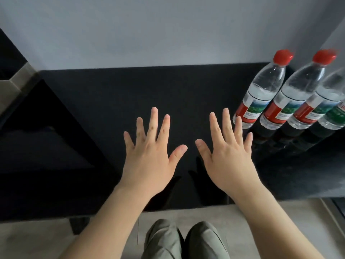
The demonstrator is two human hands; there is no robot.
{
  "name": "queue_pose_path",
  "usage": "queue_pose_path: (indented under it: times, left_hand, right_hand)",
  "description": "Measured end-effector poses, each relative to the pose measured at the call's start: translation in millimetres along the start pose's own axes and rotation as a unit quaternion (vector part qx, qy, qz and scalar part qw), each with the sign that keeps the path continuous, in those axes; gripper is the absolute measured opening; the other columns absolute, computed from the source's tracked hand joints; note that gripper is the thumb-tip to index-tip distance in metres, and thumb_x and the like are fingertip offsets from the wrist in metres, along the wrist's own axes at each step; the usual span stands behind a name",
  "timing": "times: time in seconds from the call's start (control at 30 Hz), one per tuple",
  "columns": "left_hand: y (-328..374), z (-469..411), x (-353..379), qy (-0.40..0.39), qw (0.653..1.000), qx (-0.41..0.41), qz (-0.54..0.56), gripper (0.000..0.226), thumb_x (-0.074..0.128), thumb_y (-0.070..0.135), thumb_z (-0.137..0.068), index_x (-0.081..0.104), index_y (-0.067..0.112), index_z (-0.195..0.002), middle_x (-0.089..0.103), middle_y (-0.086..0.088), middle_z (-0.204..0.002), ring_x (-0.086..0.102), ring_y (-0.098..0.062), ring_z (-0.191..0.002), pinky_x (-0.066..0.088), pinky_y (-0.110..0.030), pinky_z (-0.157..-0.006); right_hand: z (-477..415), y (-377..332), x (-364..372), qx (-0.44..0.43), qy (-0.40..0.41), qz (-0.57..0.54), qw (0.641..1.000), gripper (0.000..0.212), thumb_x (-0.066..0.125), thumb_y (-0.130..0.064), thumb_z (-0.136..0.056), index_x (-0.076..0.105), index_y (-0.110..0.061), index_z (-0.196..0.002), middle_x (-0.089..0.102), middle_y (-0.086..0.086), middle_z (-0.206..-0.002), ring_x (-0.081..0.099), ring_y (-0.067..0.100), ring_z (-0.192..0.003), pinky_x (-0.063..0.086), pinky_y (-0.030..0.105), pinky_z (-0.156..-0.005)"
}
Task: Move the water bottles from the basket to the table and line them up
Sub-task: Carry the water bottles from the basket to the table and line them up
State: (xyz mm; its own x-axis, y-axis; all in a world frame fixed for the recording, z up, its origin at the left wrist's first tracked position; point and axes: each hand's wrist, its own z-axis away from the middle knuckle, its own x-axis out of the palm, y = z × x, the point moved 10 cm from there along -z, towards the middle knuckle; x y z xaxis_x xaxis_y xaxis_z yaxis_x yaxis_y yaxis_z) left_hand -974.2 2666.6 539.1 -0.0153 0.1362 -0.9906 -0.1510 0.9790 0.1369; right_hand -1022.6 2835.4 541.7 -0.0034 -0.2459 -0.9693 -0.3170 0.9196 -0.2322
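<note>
Clear water bottles with red caps and red-green labels stand upright in a row on the black table (pixel 168 94) at the far right: one bottle (pixel 261 90), a second (pixel 296 92), a third (pixel 321 101) cut by the frame edge, and part of another at the edge. My left hand (pixel 149 156) and my right hand (pixel 225 156) hover flat over the table's middle, palms down, fingers spread, holding nothing. The right hand's fingertips are just left of the nearest bottle. No basket is recognisable in view.
A grey wall (pixel 168 30) rises behind the table. At the left stands a dark piece of furniture (pixel 46 146) with a metal-edged object (pixel 16 86) above it. My knees in olive trousers (pixel 186 240) show below the table's front edge.
</note>
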Motion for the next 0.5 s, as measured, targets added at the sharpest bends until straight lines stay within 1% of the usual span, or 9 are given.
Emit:
queue_pose_path:
  times: [0.1,0.2,0.33,0.43,0.5]
  left_hand:
    - [-6,-16,-52,-0.005,1.0,-0.01,0.0,0.084,-0.002,0.078,-0.095,-0.016,0.028,-0.161,-0.032,-0.001,-0.165,-0.008,-0.037,-0.157,0.014,-0.067,-0.122]
    - [-6,-19,-119,-0.013,1.0,-0.012,-0.006,0.086,-0.004,0.078,-0.09,-0.015,0.029,-0.161,-0.03,-0.002,-0.166,-0.007,-0.037,-0.157,0.015,-0.066,-0.122]
    - [-12,-18,-204,-0.019,1.0,-0.022,-0.011,0.084,-0.003,0.079,-0.094,-0.016,0.03,-0.16,-0.031,-0.001,-0.166,-0.009,-0.035,-0.157,0.012,-0.066,-0.123]
    - [-20,-18,-247,-0.019,0.999,-0.032,-0.022,0.085,0.0,0.076,-0.091,-0.016,0.03,-0.16,-0.032,-0.002,-0.165,-0.011,-0.035,-0.156,0.01,-0.065,-0.123]
    - [-24,-16,-261,-0.022,0.999,-0.03,-0.023,0.085,0.002,0.076,-0.091,-0.016,0.03,-0.16,-0.032,-0.002,-0.165,-0.012,-0.035,-0.156,0.008,-0.065,-0.123]
  right_hand:
    - [-23,-19,-43,-0.008,-0.01,0.001,1.0,0.079,0.012,-0.068,-0.1,-0.01,-0.028,-0.164,-0.021,0.002,-0.171,-0.019,0.033,-0.156,-0.002,0.06,-0.124]
    - [-39,-44,-105,-0.015,-0.019,-0.008,1.0,0.079,0.012,-0.068,-0.1,-0.01,-0.028,-0.164,-0.021,0.001,-0.171,-0.021,0.033,-0.156,-0.003,0.059,-0.123]
    - [-56,-87,-181,-0.044,-0.037,-0.007,0.998,0.078,0.013,-0.067,-0.1,-0.011,-0.029,-0.164,-0.022,0.0,-0.17,-0.023,0.032,-0.155,-0.005,0.059,-0.123]
    - [-63,-110,-217,-0.061,-0.032,0.015,0.998,0.078,0.012,-0.066,-0.101,-0.011,-0.028,-0.164,-0.022,0.002,-0.17,-0.021,0.034,-0.156,-0.002,0.06,-0.123]
    - [-65,-123,-228,-0.068,-0.029,0.027,0.997,0.078,0.013,-0.066,-0.101,-0.009,-0.027,-0.164,-0.02,0.003,-0.171,-0.018,0.036,-0.156,0.0,0.062,-0.123]
